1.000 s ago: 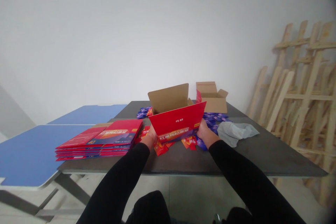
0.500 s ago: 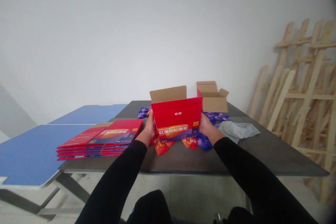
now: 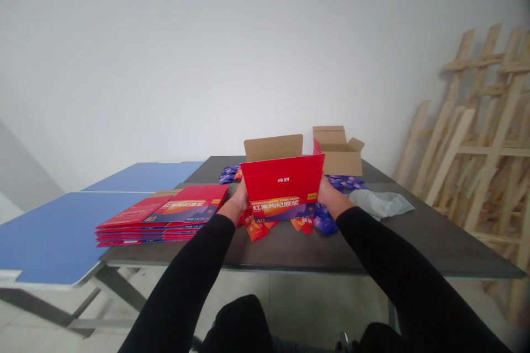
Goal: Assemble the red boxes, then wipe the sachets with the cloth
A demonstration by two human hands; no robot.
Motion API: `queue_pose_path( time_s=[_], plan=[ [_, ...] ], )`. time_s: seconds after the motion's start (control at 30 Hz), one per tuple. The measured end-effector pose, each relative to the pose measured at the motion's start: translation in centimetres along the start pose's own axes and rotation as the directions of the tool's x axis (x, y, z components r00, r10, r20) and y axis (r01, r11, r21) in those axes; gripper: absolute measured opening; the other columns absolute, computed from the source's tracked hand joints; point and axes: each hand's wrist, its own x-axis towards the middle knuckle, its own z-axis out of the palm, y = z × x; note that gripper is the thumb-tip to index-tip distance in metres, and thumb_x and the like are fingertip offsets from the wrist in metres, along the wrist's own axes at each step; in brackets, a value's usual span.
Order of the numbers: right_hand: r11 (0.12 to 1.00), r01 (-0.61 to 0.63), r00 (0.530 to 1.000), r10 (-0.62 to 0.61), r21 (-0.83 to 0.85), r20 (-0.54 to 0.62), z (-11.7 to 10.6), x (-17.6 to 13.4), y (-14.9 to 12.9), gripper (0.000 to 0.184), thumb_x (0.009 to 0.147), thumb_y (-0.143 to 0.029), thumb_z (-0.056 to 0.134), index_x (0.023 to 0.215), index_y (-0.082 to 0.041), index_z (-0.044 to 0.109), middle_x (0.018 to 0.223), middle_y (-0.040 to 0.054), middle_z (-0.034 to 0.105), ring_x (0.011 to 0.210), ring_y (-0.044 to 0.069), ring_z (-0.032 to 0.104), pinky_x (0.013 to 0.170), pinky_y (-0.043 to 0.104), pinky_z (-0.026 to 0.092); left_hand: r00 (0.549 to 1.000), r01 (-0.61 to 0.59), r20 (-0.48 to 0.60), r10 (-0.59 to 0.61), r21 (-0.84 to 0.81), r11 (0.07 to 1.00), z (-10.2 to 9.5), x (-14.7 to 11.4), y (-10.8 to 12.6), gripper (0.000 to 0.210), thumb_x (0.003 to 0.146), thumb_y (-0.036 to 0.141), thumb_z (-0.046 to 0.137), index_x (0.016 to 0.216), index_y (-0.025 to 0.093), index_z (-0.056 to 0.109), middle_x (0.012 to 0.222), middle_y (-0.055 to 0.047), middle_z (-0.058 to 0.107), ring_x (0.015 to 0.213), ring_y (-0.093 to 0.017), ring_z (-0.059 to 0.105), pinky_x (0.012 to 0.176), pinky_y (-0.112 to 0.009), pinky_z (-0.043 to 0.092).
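Red cardboard is facing the person: an open box (image 3: 284, 190) is standing upright at the clock's centre. The left hand (image 3: 239, 197) is clasping its nine-o'clock side, the right hand (image 3: 328, 197) its three-o'clock side, probably to hold the walls square; fingertips are hiding from view. A brown flap (image 3: 273, 148) is rising at twelve, leaving the top open. Whether the base is touching the table (image 3: 290, 256), I cannot tell. Flat boxes (image 3: 182, 209) are lying stacked at nine, perhaps for easy reach; red packets (image 3: 256, 230) are lying at seven.
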Motion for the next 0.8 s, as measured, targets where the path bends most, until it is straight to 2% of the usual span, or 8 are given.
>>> queue_pose_path(
  time_s=[0.13, 0.33, 0.4, 0.5, 0.6, 0.8],
  plan=[
    [0.989, -0.147, 0.988, 0.146, 0.017, 0.056, 0.1, 0.2, 0.0, 0.021, 0.085, -0.05, 0.069, 0.083, -0.03, 0.067, 0.066, 0.0077, 0.073, 0.079, 0.033, 0.078, 0.077, 0.051, 0.067, 1.0, 0.02, 0.012, -0.02, 0.029, 0.999, 0.3, -0.4, 0.2, 0.019, 0.101, 0.032, 0.06, 0.107, 0.018, 0.071, 0.098, -0.011, 0.084, 0.091, -0.032, 0.083, 0.091, -0.046, 0.066],
    [0.996, -0.093, 0.993, 0.093, -0.011, 0.068, 0.0, -0.5, -0.4, 0.027, 0.087, -0.056, 0.069, 0.089, -0.029, 0.069, 0.07, 0.0058, 0.076, 0.082, 0.032, 0.079, 0.077, 0.047, 0.067, 0.992, -0.055, 0.114, 0.056, -0.012, 0.998, -0.1, -0.1, 0.7, 0.028, 0.102, 0.038, 0.057, 0.113, 0.016, 0.072, 0.102, -0.012, 0.084, 0.093, -0.031, 0.082, 0.092, -0.046, 0.065],
    [0.997, -0.072, 0.995, 0.073, -0.015, 0.07, -0.2, -0.6, -0.6, 0.029, 0.089, -0.056, 0.068, 0.091, -0.028, 0.069, 0.071, 0.0049, 0.076, 0.081, 0.031, 0.079, 0.076, 0.046, 0.067, 0.989, -0.089, 0.115, 0.09, -0.011, 0.996, -0.2, 0.0, 0.9, 0.029, 0.102, 0.038, 0.058, 0.113, 0.016, 0.073, 0.1, -0.012, 0.084, 0.09, -0.03, 0.082, 0.092, -0.046, 0.065],
    [0.998, -0.057, 0.997, 0.058, -0.01, 0.058, -0.2, -0.6, -0.9, 0.026, 0.09, -0.053, 0.07, 0.089, -0.027, 0.068, 0.068, 0.0037, 0.075, 0.077, 0.03, 0.078, 0.075, 0.044, 0.066, 0.991, -0.116, 0.072, 0.114, 0.015, 0.993, -0.2, 0.1, 1.1, 0.026, 0.1, 0.038, 0.063, 0.112, 0.017, 0.073, 0.09, -0.01, 0.083, 0.081, -0.028, 0.081, 0.087, -0.043, 0.066],
    [0.999, -0.05, 0.999, 0.05, -0.015, 0.021, 0.2, -0.6, -1.1, 0.02, 0.092, -0.045, 0.07, 0.085, -0.027, 0.067, 0.062, 0.0029, 0.073, 0.072, 0.028, 0.077, 0.073, 0.041, 0.066, 0.993, -0.114, 0.045, 0.11, 0.09, 0.989, 0.1, 0.1, 1.1, 0.019, 0.099, 0.029, 0.063, 0.109, 0.017, 0.074, 0.083, -0.008, 0.082, 0.081, -0.029, 0.081, 0.086, -0.042, 0.066],
    [0.985, -0.171, 0.985, 0.172, -0.017, 0.026, 1.0, -1.1, -1.3, 0.023, 0.102, -0.033, 0.053, 0.085, -0.024, 0.067, 0.062, 0.0024, 0.072, 0.07, 0.023, 0.076, 0.075, 0.037, 0.064, 0.995, -0.089, 0.056, 0.082, 0.138, 0.986, 0.9, 0.0, 1.5, 0.015, 0.094, 0.013, 0.063, 0.1, 0.019, 0.075, 0.082, -0.007, 0.082, 0.081, -0.029, 0.081, 0.085, -0.041, 0.064]
  ],
)
